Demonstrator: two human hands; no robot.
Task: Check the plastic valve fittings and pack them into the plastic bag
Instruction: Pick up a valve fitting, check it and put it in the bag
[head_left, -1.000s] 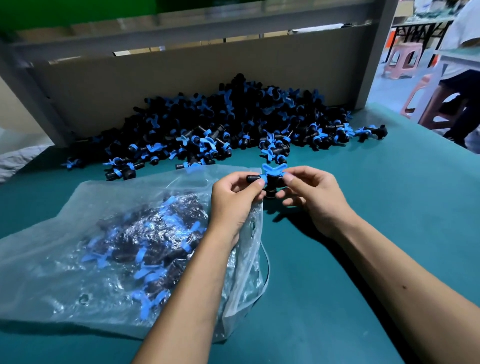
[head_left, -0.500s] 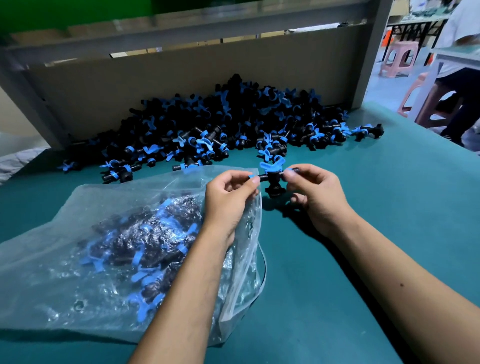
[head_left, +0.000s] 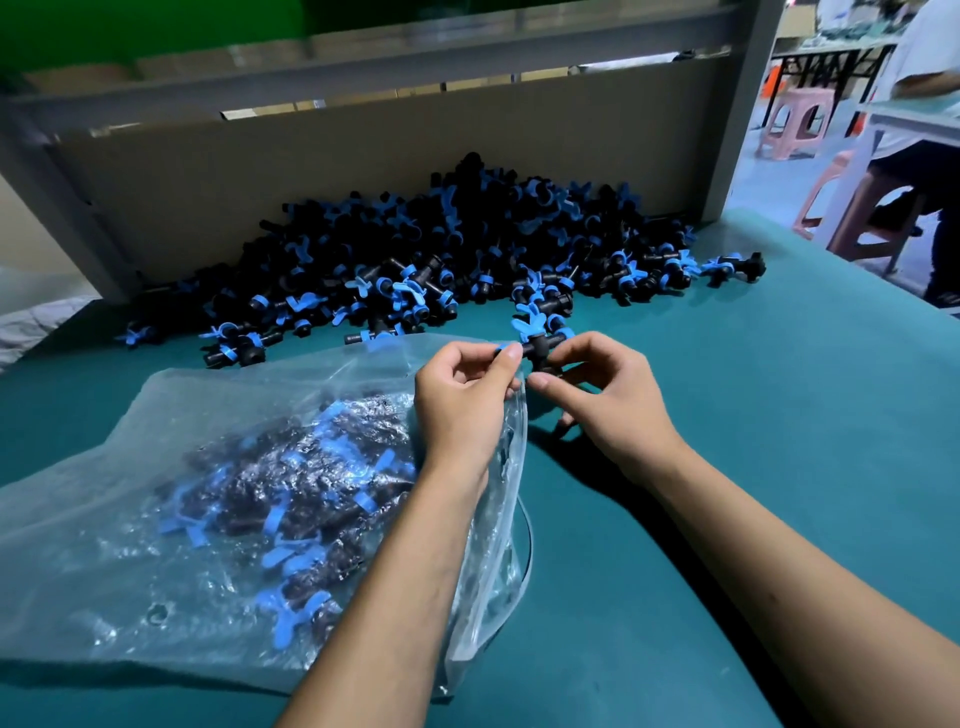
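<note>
Pinching one valve fitting (head_left: 537, 349) – left hand (head_left: 465, 395), right hand (head_left: 605, 397) – above teal table (head_left: 779, 415), beside pink stools (head_left: 795, 122).

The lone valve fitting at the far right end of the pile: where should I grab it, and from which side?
Take that valve fitting by its black body, coming from above and from the right, probably. It lies at the pile's right tip on the green table, with bare table to its right and front. Its blue handle, on the pile side, looks thin and awkward to pinch.
</note>
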